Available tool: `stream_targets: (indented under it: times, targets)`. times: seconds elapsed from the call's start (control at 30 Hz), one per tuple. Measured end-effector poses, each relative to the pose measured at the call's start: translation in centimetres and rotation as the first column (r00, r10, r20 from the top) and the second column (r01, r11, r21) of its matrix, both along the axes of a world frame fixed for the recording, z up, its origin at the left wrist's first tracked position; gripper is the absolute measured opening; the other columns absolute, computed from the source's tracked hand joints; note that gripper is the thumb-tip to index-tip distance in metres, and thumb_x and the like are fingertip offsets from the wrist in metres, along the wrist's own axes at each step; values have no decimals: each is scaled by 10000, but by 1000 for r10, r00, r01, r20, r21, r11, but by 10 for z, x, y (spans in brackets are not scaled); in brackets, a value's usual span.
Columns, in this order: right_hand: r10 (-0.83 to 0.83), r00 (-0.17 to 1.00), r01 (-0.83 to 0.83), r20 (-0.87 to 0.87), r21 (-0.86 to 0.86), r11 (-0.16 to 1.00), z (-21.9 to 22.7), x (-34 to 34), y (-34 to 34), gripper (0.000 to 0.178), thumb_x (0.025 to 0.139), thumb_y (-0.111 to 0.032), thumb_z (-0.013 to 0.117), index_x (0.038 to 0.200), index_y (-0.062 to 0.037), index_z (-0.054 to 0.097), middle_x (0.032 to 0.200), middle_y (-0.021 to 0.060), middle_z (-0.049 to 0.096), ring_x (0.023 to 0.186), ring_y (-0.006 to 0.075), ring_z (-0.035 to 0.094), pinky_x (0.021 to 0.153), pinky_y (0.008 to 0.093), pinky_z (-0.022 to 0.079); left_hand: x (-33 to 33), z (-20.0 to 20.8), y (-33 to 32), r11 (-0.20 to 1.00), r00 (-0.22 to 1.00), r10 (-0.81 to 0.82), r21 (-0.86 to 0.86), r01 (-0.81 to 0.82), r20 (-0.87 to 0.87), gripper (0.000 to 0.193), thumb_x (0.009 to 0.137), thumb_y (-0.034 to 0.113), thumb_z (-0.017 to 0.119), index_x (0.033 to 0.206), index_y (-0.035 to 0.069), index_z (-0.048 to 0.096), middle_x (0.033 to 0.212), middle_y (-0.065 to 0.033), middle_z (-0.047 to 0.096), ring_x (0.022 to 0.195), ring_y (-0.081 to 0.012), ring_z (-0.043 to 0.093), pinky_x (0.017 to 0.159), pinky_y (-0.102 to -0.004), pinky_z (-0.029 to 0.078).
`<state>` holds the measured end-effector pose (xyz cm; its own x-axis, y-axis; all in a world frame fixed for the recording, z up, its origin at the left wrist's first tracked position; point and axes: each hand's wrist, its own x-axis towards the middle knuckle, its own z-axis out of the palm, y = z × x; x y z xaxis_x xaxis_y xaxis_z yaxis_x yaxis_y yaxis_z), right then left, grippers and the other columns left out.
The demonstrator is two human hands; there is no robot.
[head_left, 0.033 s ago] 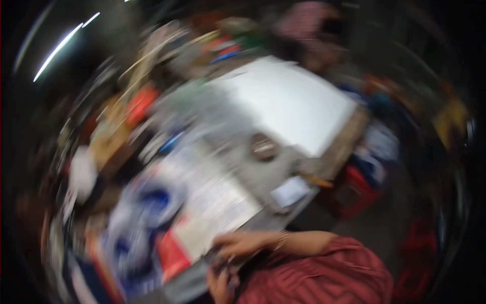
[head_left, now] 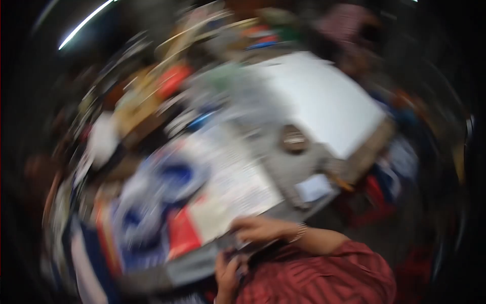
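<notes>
**Two hands at the near table edge, over a printed sheet**

The picture is strongly blurred, so fine details are not readable. The right hand (head_left: 260,229) lies at the near edge of the table (head_left: 293,169), with a bracelet (head_left: 299,233) on the wrist and a red striped sleeve (head_left: 329,273) behind it. Its fingers point to the left and rest on or just over the lower edge of a printed sheet (head_left: 235,185); I cannot tell if it grasps the sheet or only touches it. The left hand (head_left: 228,271) is just below the right one, at the table edge. It seems to be curled around something small and dark, but the blur does not allow to say what it is, or if the fingers are really clenched.

The sheet is pale with rows of small print and a red part (head_left: 181,234) at its left corner. Left of the hands lies blue and white material (head_left: 167,187). Beyond the hands, on the grey table top, stands a small round brown thing (head_left: 293,139), and a small white card (head_left: 315,187) lies nearer, to the right. Farther away is a large white board (head_left: 324,99). The far side and the left are crowded with unclear coloured things, and the room around is dark.
</notes>
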<state>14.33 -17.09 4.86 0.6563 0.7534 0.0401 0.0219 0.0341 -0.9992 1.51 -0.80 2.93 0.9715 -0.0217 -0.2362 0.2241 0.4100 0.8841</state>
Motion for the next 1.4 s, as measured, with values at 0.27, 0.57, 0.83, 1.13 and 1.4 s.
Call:
stream_targets:
  times: [0.27,0.57,0.83,1.13,1.4]
  targets:
    - [-109,991,95,-83,-151,984,25,54,55,113,865,-59,552,952,10,573,736,24,575,573,52,489,494,194,406,-30,-27,23,969,995,97,-233,-87,31,246,937,42,429,1183,44,416,889,-138,593,583,-127,536,553,-230,445]
    - [3,742,236,670,-266,935,11,161,153,138,801,-66,559,910,1,612,813,143,636,703,257,602,654,339,474,-26,-33,29,977,996,81,-201,-74,27,236,934,42,463,1167,38,422,860,-125,603,569,-102,537,539,-220,445]
    - [200,373,426,906,-358,831,-37,210,212,137,828,-90,471,857,-51,599,933,138,568,826,322,616,692,407,502,-25,-36,37,980,992,126,-161,-119,31,209,935,28,456,1143,27,439,859,-138,612,584,-121,556,559,-234,463]
    - [-50,498,340,866,-141,930,-34,203,213,101,783,-119,552,864,-59,551,881,139,554,873,330,567,746,424,468,-29,-46,39,965,972,236,-122,-232,20,189,917,16,454,1103,35,434,815,-161,615,557,-167,557,522,-267,465]
    - [-233,950,220,210,80,972,32,113,125,181,822,-149,639,870,-13,529,712,70,575,593,159,559,544,310,464,-18,-23,26,970,970,243,-14,-244,-3,190,918,57,434,1108,48,429,762,-149,591,514,-180,544,443,-275,447]
